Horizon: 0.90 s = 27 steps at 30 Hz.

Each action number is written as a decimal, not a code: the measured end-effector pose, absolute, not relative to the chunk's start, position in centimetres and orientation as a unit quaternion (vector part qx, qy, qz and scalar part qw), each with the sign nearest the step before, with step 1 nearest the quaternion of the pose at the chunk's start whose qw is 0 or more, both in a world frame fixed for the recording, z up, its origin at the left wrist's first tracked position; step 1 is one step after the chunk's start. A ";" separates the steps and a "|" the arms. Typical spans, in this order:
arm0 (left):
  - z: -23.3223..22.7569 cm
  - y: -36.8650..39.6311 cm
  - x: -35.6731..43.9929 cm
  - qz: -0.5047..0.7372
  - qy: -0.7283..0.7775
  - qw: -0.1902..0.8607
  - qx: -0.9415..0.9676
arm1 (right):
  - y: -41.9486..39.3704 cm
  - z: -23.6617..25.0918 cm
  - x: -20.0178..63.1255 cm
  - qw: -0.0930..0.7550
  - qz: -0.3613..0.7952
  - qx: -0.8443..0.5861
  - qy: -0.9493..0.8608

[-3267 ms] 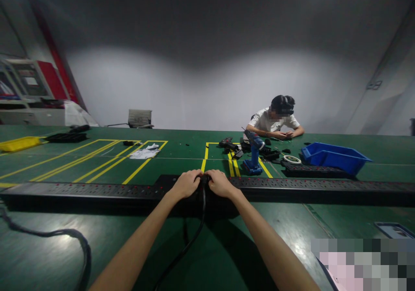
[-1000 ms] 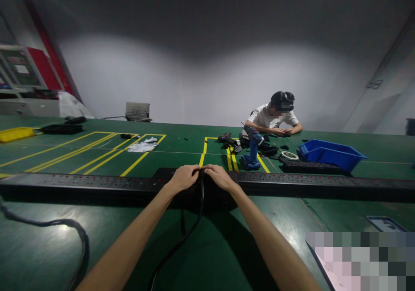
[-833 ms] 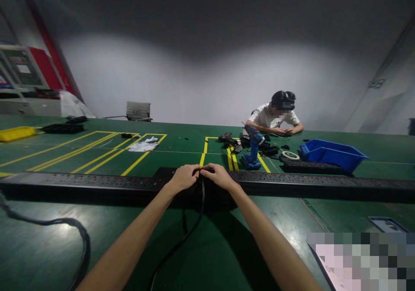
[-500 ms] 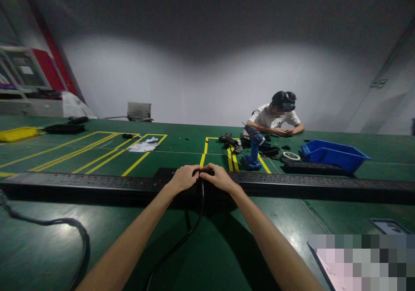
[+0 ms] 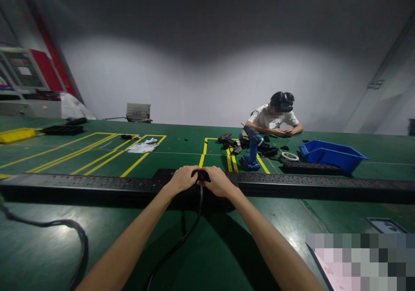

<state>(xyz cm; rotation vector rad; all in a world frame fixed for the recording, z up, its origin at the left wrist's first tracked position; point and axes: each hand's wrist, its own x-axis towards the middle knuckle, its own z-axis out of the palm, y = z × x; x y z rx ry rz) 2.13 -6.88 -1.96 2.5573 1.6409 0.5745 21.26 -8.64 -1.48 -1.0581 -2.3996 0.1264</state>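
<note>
A long black power strip [image 5: 106,183] dotted with red lies crosswise before me, with a wider black box section [image 5: 164,175] at its middle. Over that section both hands meet, fingers bent and closed. My left hand [image 5: 185,178] and my right hand [image 5: 218,181] grip the top end of a black power cable [image 5: 197,222] from either side. From between the hands the cable hangs down and curves toward the lower left. A dark part shows between my fingers at the cable's end; its exact shape is hidden.
Beyond the strip stand a blue cordless drill [image 5: 251,148], another drill [image 5: 227,139], a blue bin [image 5: 330,155] and a tape roll [image 5: 289,156]. Papers [image 5: 142,146] lie left. A thick cable [image 5: 78,226] loops at lower left. A co-worker [image 5: 272,116] leans on the far edge.
My right hand has shifted slightly down, its fingers now curled closer around the cable's end. My left hand has barely moved. The view has shifted slightly.
</note>
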 end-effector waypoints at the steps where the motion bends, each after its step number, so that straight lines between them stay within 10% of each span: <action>1: -2.0 -6.9 2.1 0.187 0.530 0.024 0.827 | -8.8 -1.4 21.2 0.247 0.029 -0.389 -0.887; 27: -1.6 -7.3 2.2 0.192 0.527 0.035 0.827 | -7.1 -1.6 21.5 0.314 0.184 -0.421 -0.831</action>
